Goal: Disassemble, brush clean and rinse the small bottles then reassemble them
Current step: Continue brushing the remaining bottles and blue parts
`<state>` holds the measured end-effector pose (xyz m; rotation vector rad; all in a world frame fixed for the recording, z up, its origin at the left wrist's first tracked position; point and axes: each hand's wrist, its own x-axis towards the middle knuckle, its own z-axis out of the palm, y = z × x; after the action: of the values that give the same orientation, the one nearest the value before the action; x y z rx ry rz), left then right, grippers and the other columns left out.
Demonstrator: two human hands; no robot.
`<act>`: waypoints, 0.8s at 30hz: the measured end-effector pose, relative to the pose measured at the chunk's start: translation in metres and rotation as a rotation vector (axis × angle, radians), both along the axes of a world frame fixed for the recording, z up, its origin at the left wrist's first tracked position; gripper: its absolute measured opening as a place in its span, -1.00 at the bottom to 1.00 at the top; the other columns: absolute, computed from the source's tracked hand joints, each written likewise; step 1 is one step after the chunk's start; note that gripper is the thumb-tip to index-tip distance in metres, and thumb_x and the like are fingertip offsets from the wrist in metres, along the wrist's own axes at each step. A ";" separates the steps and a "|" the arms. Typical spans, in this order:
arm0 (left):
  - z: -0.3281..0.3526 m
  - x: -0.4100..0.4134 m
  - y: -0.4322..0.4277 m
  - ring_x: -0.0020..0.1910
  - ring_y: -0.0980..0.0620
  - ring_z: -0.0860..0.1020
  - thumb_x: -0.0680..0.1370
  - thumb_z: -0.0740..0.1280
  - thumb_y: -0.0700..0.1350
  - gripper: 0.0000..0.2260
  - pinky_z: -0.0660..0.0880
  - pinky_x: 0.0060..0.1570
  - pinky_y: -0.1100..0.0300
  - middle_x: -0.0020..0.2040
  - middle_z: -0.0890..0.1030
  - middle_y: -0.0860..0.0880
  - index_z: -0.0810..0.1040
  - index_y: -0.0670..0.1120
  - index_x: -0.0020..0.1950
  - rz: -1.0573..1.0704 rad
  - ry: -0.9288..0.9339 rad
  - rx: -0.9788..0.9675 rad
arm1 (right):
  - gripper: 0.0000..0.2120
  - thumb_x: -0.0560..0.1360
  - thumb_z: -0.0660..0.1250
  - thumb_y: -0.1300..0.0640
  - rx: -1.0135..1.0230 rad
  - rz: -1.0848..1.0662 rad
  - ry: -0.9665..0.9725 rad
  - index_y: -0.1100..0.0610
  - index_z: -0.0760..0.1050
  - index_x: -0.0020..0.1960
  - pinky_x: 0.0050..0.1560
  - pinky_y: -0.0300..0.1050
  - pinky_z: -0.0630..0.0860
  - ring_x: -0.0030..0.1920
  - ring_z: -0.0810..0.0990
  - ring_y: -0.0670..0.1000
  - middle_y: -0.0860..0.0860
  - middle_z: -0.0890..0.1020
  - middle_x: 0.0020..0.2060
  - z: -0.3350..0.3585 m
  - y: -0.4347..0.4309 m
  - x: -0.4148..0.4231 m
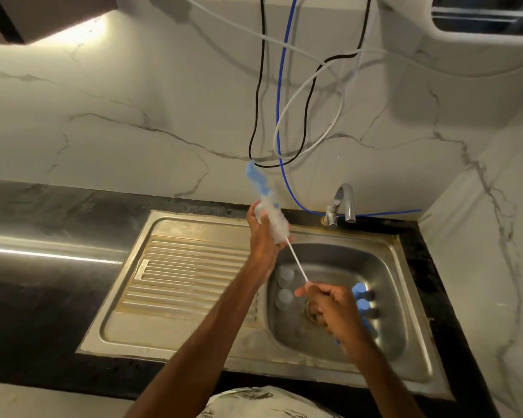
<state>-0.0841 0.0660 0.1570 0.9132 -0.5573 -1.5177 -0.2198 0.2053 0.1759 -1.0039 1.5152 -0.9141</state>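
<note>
Mid-brushing | my left hand grips a small bottle | my right hand pinches the bottle brush | other bottles beneath my fingers likely undone

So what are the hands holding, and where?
The left hand grips a small clear bottle round its body; the right hand pinches the brush by the lower end of its white handle.
</note>
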 end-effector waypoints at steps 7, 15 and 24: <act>0.005 0.015 -0.015 0.01 -0.13 0.61 0.71 0.19 0.03 -0.64 0.63 -0.25 0.01 0.31 0.51 -0.21 0.24 0.11 0.50 0.132 0.036 0.002 | -0.74 0.65 0.29 0.11 0.071 0.013 -0.058 0.21 0.69 -0.05 -0.58 -0.31 0.16 -0.56 0.22 -0.14 -0.01 0.32 -0.51 -0.016 0.006 -0.004; -0.006 -0.018 0.002 0.10 -0.26 0.53 0.68 0.22 0.05 -0.64 0.62 -0.29 -0.03 0.41 0.44 -0.31 0.27 0.12 0.46 -0.050 -0.023 -0.035 | -0.72 0.65 0.28 0.08 -0.016 -0.041 -0.006 0.18 0.70 -0.06 -0.56 -0.29 0.14 -0.56 0.23 -0.16 -0.09 0.36 -0.54 0.003 -0.015 -0.008; -0.003 -0.008 0.004 -0.13 -0.10 0.59 0.67 0.25 0.04 -0.57 0.61 -0.28 0.01 0.12 0.56 -0.17 0.20 0.04 0.50 -0.073 0.004 -0.067 | -0.69 0.67 0.26 0.11 0.002 -0.005 -0.003 0.19 0.69 -0.12 -0.56 -0.29 0.16 -0.57 0.23 -0.13 0.00 0.34 -0.53 -0.005 0.005 -0.005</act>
<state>-0.0921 0.0702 0.1544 0.8461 -0.6408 -1.5566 -0.2247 0.2107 0.1707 -0.9972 1.5171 -0.9173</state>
